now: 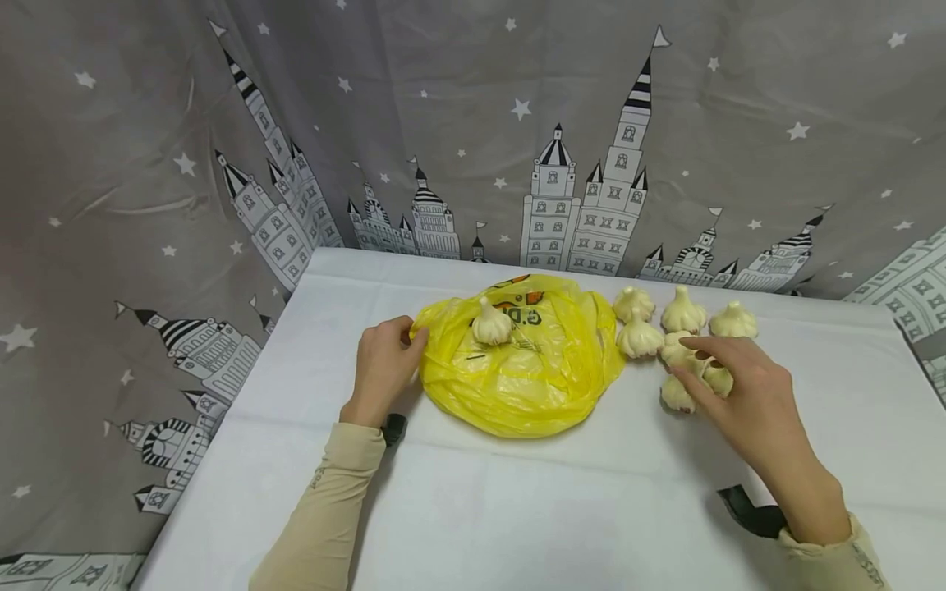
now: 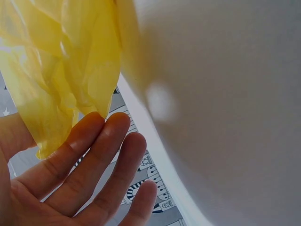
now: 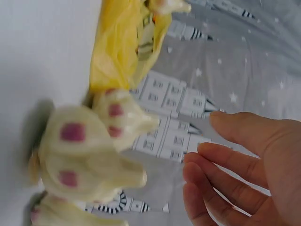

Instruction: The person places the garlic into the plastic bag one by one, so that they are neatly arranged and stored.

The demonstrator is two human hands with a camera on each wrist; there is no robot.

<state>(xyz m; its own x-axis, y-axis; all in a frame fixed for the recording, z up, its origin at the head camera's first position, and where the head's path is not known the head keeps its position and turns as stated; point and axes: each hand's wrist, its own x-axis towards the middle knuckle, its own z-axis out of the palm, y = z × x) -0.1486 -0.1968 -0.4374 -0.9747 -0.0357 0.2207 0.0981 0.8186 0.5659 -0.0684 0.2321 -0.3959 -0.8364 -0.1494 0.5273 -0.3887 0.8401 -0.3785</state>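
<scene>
on the bag (image 1: 517, 390), garlic (image 1: 491, 326) could roll if the left hand (image 1: 384, 365) tugs the pinched edge; the right hand (image 1: 755, 402) gapes, empty.

Pinches the left edge of a yellow plastic bag (image 1: 528, 390), topped with one garlic bulb (image 1: 491, 325), with the left grip (image 1: 383, 363) at a white-covered bench (image 1: 517, 509); holds the right grip (image 1: 757, 402) over clustered garlic bulbs (image 1: 668, 351) beside the bag, before gray, castle-printed fabric (image 1: 458, 74).
</scene>
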